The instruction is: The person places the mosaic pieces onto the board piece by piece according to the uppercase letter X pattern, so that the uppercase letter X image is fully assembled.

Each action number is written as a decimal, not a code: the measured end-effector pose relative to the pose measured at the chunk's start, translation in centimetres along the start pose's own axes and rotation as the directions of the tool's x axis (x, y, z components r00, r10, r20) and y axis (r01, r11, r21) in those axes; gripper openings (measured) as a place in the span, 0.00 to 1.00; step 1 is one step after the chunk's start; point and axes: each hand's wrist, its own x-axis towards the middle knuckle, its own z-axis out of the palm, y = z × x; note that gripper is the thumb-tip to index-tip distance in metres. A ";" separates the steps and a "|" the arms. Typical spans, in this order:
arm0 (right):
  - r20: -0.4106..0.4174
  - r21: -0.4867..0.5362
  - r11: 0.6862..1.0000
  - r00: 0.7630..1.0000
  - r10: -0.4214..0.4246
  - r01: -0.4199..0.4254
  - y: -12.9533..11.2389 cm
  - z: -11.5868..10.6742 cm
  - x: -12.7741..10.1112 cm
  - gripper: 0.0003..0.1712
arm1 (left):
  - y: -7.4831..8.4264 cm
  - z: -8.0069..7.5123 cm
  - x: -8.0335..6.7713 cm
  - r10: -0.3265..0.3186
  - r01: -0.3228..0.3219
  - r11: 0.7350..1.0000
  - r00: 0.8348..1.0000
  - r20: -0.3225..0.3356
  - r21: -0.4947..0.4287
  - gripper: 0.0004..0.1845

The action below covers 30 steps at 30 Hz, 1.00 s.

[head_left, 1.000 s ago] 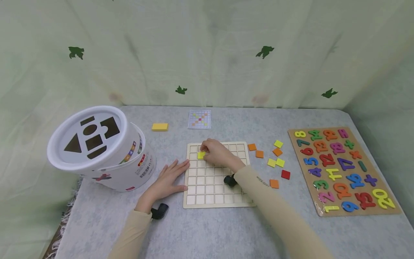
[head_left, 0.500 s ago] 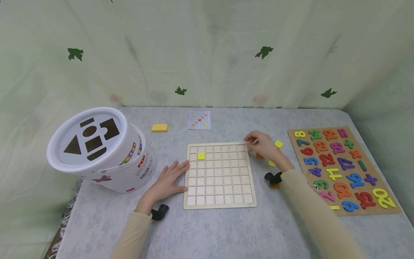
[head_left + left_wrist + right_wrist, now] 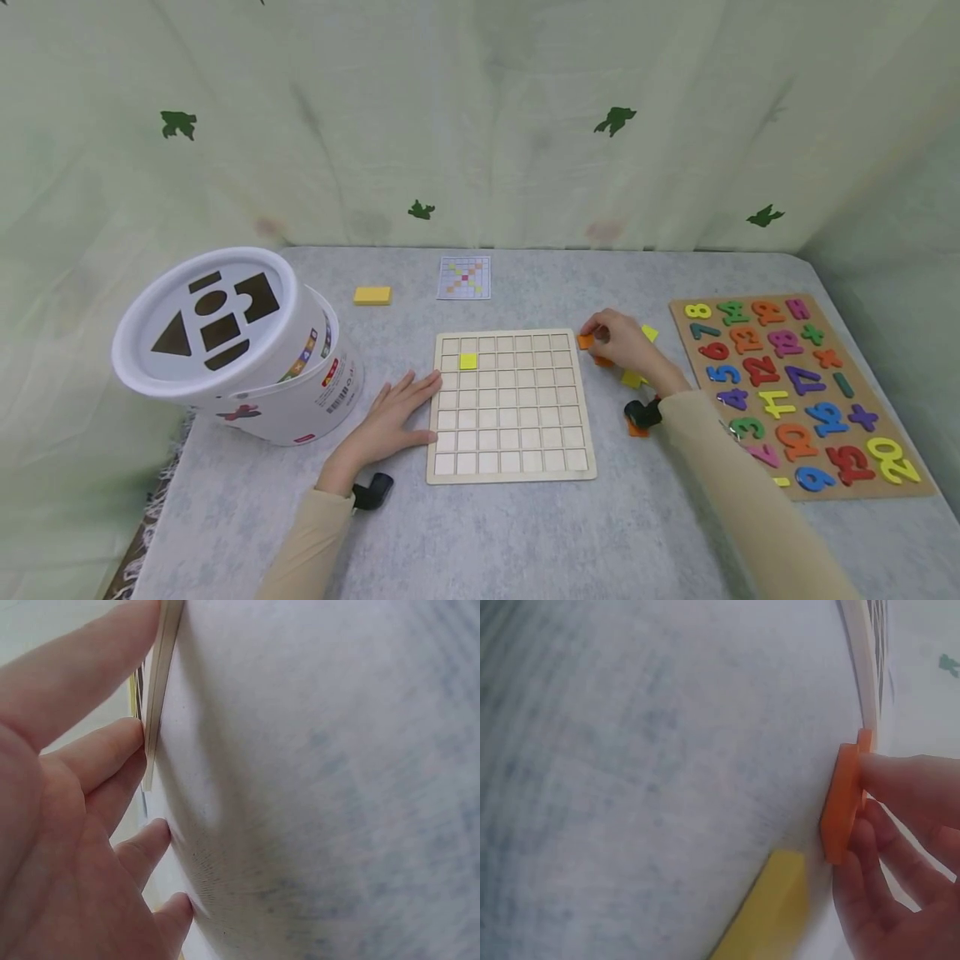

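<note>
A wooden grid board [image 3: 510,433] lies in the middle of the table, with one yellow tile [image 3: 467,361] set in its second row. My left hand [image 3: 401,404] lies flat on the table. Its straight fingers [image 3: 90,757] press the board's left edge [image 3: 161,682]. My right hand [image 3: 618,342] is just right of the board's far right corner. There its fingers [image 3: 907,787] pinch an orange tile [image 3: 585,341] [image 3: 840,802] that is tipped up on edge. Another yellow tile [image 3: 769,911] lies beside it.
Loose orange [image 3: 602,362] and yellow tiles [image 3: 649,333] lie right of the board. A number puzzle board [image 3: 795,392] fills the right side. A white shape-sorter bucket [image 3: 225,342] leans at the left. A pattern card [image 3: 464,277] and a yellow block [image 3: 372,295] lie farther back.
My right hand left the yellow tile in the board, moved right to the loose tiles and took hold of an orange one. My left hand stayed put.
</note>
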 end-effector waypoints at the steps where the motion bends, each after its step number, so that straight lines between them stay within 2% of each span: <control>1: 0.001 -0.010 1.000 1.000 -0.002 0.002 0.0 0.0 0.0 0.11 | 0.0 0.0 0.0 0.000 0.000 1.000 1.000 0.000 -0.001 0.43; 9: -0.019 -0.013 1.000 1.000 -0.013 0.013 -0.4 -0.4 -0.1 0.11 | -0.1 0.0 -0.1 0.015 -0.015 1.000 1.000 0.003 -0.013 0.43; 14: -0.017 0.041 0.996 0.996 -0.083 0.083 -1.7 -0.2 -0.6 0.11 | 0.0 -0.1 -0.1 0.015 -0.015 1.000 1.000 0.007 -0.013 0.43; 21: 0.033 0.060 0.982 0.983 -0.179 0.177 -3.9 1.2 -0.5 0.13 | 0.0 -0.1 -0.1 0.018 -0.018 1.000 1.000 0.006 -0.016 0.43; 30: 0.087 -0.004 0.980 0.977 -0.196 0.197 -5.5 3.1 0.0 0.10 | 0.1 -0.1 -0.1 0.007 -0.007 1.000 1.000 0.001 -0.018 0.43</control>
